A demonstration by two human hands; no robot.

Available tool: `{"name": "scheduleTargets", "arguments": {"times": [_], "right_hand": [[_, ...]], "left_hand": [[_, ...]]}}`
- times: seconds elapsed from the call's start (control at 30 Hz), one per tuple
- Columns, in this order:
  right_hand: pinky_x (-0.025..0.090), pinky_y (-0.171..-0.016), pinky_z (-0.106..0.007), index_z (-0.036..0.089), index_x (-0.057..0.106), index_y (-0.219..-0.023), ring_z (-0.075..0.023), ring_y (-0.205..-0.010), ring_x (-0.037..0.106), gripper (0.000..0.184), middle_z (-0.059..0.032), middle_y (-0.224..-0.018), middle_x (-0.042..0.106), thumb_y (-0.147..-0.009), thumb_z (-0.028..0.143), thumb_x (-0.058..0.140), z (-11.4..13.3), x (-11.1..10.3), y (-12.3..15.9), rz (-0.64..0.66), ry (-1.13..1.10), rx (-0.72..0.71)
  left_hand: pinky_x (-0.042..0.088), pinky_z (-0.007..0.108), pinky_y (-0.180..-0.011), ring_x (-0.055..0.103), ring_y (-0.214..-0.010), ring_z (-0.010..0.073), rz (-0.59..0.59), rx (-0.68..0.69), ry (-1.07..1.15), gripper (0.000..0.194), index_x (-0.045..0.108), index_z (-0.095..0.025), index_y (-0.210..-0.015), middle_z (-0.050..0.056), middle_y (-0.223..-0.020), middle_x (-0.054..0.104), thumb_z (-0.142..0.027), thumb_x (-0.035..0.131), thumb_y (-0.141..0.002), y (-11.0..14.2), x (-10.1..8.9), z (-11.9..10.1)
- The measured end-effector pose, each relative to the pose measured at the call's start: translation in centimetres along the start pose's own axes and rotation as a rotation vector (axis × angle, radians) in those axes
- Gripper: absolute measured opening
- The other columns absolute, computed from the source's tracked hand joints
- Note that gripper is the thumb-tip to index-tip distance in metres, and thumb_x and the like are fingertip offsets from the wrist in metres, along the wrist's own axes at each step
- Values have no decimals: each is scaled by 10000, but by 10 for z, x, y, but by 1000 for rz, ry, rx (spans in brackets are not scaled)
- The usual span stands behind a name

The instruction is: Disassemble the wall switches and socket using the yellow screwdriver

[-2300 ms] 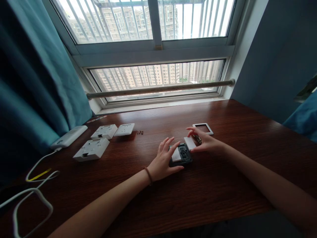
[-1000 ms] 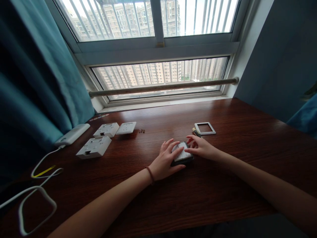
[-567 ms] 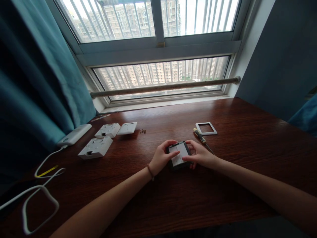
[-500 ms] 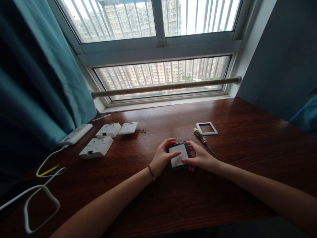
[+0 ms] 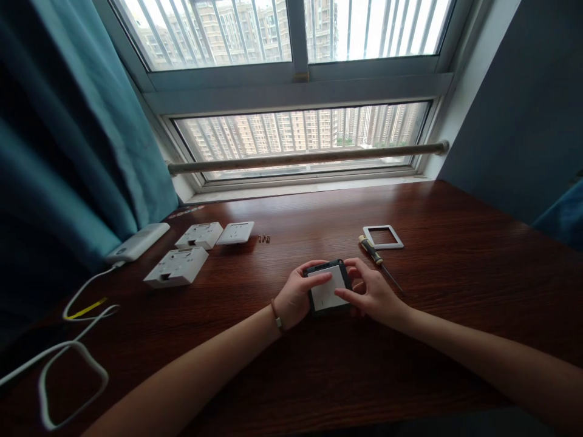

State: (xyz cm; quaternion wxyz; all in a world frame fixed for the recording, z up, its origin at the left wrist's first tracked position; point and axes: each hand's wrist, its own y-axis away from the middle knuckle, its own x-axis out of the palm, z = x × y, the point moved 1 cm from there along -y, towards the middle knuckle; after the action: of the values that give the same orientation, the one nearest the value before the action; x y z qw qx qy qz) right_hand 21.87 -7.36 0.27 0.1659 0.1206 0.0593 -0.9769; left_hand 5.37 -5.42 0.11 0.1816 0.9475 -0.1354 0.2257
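Between my hands is a wall socket panel (image 5: 326,292) with a white face and a dark frame, tilted toward me above the table. My left hand (image 5: 296,294) grips its left side, thumb lying across the white face. On the right edge, my right hand (image 5: 368,290) holds it with the thumb on the face and the fingers curled around behind. The panel's underside is hidden. To the right of my right hand lies a screwdriver (image 5: 377,258) with a dark and cream handle. Its handle end touches a white square frame (image 5: 399,244).
At the left are two white mounting boxes (image 5: 182,270), a white socket plate (image 5: 237,233) and several small screws (image 5: 264,239). A white power bank (image 5: 141,243) with a looping white cable (image 5: 98,367) lies near the blue curtain (image 5: 136,152). A yellow strip (image 5: 88,308) lies by the cable.
The right-hand fingers have shifted slightly on the panel's edge, and the left thumb lies a little higher on its face. The camera view has moved slightly. Objects on the table stay put.
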Motion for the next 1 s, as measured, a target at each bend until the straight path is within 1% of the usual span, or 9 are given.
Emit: {"name": "scheduleTargets", "arguments": {"times": [0.03,0.1,0.17,0.23,0.3,0.43,0.7,0.83,1.0], "right_hand": [[350,-258,-146,190,420,-957,-83,-353,537,374,7,-688,602,-717,405,608,-1,-1,-1,-7,21,18],[276,-231,-134,181,430,-835,-77,-282,478,309,56,-485,540,-741,441,566,-2,-2,-2,17,31,81],[244,-222,-133,183,423,-770,-79,-250,449,318,83,-391,474,-750,480,535,-3,-3,-3,63,4,150],[259,-221,-140,185,419,-750,-87,-254,460,339,87,-383,463,-750,510,515,-5,-2,-4,95,-18,180],[271,-222,-147,184,423,-745,-91,-264,473,348,86,-395,467,-751,522,505,-6,-2,-5,108,-15,169],[253,-218,-143,179,434,-742,-87,-266,474,347,88,-404,459,-750,517,510,-10,-1,-5,99,-5,161],[245,-224,-138,183,426,-721,-77,-263,461,343,102,-416,437,-733,512,523,-10,1,-5,88,-63,167],[255,-227,-149,183,431,-724,-77,-268,458,344,92,-445,449,-733,516,521,-11,2,-4,73,-30,167],[249,-249,-158,188,430,-684,-66,-265,399,330,91,-389,411,-749,498,522,-11,1,-3,48,54,139]], "left_hand": [[482,321,-661,622,-700,181,-5,-3,-18,397,559,-181,-926,43,-819,646,-200,736,-572,1,1,0],[485,320,-650,619,-680,178,-7,-11,-59,395,563,-173,-914,42,-793,644,-206,742,-563,3,2,2],[487,320,-635,617,-665,179,-14,-21,-92,398,564,-170,-905,37,-764,640,-216,748,-554,5,4,4],[489,321,-623,615,-658,181,-36,-27,-109,415,563,-169,-902,34,-752,638,-228,757,-539,6,6,5],[490,322,-620,616,-661,185,-50,-26,-123,433,565,-163,-900,40,-759,638,-242,764,-524,7,6,5],[491,329,-609,615,-670,195,-48,-23,-158,439,572,-153,-908,58,-781,636,-263,761,-527,5,5,6],[487,322,-586,606,-662,192,-50,-23,-190,416,580,-149,-894,61,-772,628,-264,754,-535,3,5,7],[480,310,-569,604,-644,188,-60,-31,-192,419,593,-148,-873,54,-744,630,-264,764,-508,3,6,5],[473,301,-557,600,-638,187,-76,-16,-222,403,599,-147,-851,49,-732,628,-261,761,-499,4,7,5]]}}
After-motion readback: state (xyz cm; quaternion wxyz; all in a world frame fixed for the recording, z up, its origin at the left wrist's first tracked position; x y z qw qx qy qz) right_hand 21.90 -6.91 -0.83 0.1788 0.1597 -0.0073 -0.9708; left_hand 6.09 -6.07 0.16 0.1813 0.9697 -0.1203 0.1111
